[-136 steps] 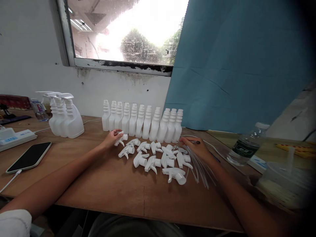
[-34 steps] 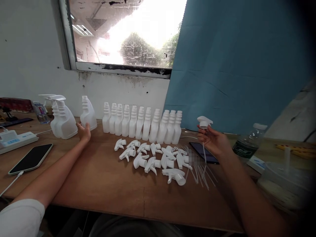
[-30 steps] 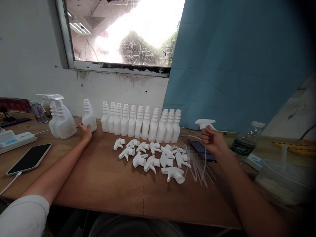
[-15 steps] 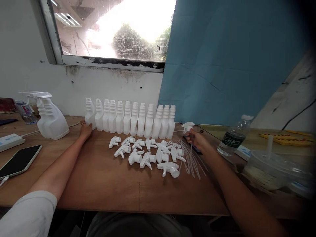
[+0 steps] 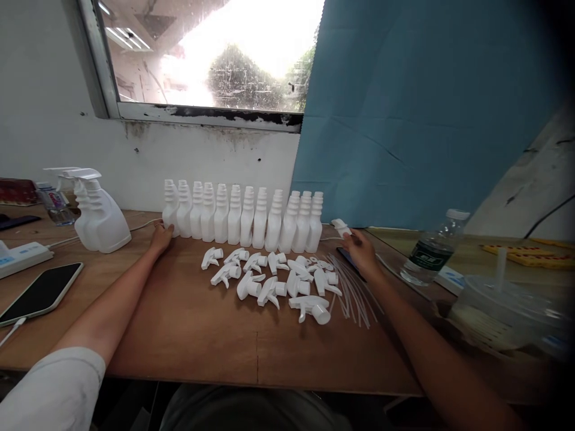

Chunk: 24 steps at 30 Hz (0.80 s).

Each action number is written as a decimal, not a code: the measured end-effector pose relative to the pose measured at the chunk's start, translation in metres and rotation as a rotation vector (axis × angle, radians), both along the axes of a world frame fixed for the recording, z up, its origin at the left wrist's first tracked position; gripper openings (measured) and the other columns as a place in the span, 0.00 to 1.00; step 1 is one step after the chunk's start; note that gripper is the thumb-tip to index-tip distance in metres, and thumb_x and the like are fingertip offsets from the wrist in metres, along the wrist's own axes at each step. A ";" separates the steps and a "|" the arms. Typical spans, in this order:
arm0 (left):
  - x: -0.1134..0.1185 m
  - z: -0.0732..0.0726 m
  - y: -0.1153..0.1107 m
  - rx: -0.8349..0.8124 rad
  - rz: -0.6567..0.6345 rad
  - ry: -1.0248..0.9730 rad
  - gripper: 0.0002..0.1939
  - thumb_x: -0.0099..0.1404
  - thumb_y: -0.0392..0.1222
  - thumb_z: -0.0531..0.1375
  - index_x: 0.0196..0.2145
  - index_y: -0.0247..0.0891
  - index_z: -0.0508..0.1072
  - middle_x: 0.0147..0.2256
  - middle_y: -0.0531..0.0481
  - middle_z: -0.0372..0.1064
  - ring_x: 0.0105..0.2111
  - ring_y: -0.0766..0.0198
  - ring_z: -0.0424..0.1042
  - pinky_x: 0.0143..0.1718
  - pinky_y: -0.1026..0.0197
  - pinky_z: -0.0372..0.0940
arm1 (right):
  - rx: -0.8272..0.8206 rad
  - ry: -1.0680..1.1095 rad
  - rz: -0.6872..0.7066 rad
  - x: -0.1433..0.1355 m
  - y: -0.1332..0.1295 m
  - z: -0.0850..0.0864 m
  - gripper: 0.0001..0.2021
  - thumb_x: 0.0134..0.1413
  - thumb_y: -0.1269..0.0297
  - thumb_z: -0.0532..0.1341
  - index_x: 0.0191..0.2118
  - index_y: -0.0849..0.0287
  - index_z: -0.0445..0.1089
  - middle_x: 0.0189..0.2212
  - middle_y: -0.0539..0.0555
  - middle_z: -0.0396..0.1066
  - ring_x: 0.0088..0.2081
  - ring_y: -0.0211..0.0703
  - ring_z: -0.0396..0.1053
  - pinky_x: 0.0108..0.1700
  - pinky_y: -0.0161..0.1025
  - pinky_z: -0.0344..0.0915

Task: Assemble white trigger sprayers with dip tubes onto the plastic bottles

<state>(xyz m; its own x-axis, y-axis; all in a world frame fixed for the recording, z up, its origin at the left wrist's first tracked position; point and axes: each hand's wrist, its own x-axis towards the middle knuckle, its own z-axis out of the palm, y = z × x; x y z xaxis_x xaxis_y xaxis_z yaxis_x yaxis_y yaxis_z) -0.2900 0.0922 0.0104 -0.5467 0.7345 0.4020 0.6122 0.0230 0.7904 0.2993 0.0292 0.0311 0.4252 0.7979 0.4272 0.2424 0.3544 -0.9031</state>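
Observation:
My left hand (image 5: 162, 237) is closed around the lower part of the leftmost white plastic bottle (image 5: 171, 206), which stands upright at the end of a row of several open-necked bottles (image 5: 247, 218) along the wall. On the right, my right hand (image 5: 360, 251) grips a white trigger spray head (image 5: 341, 227) above the table; its lower part is hidden by the fingers. Between my arms lie several loose spray heads (image 5: 269, 291). Thin clear dip tubes (image 5: 353, 293) are spread beside them, close to my right wrist. A dark flat object (image 5: 348, 261) lies partly under that hand.
White spray bottles with heads fitted (image 5: 101, 212) stand at the left, near a phone (image 5: 42, 292) and a power strip (image 5: 22, 258). A water bottle (image 5: 433, 251) and a lidded plastic cup (image 5: 489, 311) are beyond my right forearm. A blue sheet (image 5: 404, 120) covers the wall.
My left hand has shifted the leftmost bottle rightward, narrowing its gap to the row. The spray head in my right hand has turned and tilted. The view has moved slightly.

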 end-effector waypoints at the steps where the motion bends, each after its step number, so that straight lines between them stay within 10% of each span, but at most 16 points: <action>1: 0.002 0.002 -0.002 0.005 0.009 -0.010 0.16 0.62 0.40 0.59 0.45 0.32 0.63 0.42 0.36 0.72 0.44 0.47 0.73 0.46 0.50 0.66 | 0.021 -0.015 0.001 -0.003 -0.002 0.002 0.17 0.48 0.52 0.65 0.42 0.56 0.70 0.35 0.53 0.73 0.34 0.45 0.73 0.36 0.40 0.70; 9: 0.052 0.012 -0.054 0.230 0.028 -0.025 0.14 0.68 0.43 0.50 0.49 0.35 0.61 0.48 0.39 0.66 0.47 0.57 0.69 0.49 0.57 0.65 | 0.330 -0.390 -0.082 -0.060 -0.054 0.037 0.17 0.54 0.53 0.62 0.47 0.55 0.70 0.31 0.53 0.73 0.35 0.48 0.71 0.45 0.45 0.66; 13: 0.122 0.016 -0.105 0.298 -0.489 -0.197 0.16 0.67 0.53 0.53 0.46 0.40 0.64 0.36 0.48 0.68 0.36 0.63 0.71 0.39 0.61 0.67 | 0.452 -0.554 0.166 -0.111 -0.086 0.048 0.14 0.52 0.61 0.65 0.46 0.52 0.72 0.32 0.52 0.72 0.33 0.46 0.69 0.41 0.43 0.65; 17: 0.187 0.032 -0.154 0.152 -1.048 -0.512 0.26 0.64 0.61 0.55 0.51 0.40 0.64 0.45 0.44 0.66 0.35 0.64 0.70 0.34 0.62 0.67 | 0.583 -0.856 0.483 -0.160 -0.105 0.049 0.13 0.55 0.66 0.62 0.48 0.52 0.71 0.32 0.53 0.73 0.32 0.46 0.69 0.38 0.44 0.64; 24: 0.213 0.043 -0.184 -0.214 -1.217 -0.752 0.20 0.61 0.58 0.61 0.35 0.35 0.69 0.29 0.51 0.67 0.28 0.66 0.68 0.30 0.64 0.64 | 0.724 -1.105 0.624 -0.183 -0.119 0.040 0.19 0.63 0.67 0.56 0.59 0.54 0.61 0.42 0.58 0.73 0.41 0.49 0.70 0.42 0.47 0.65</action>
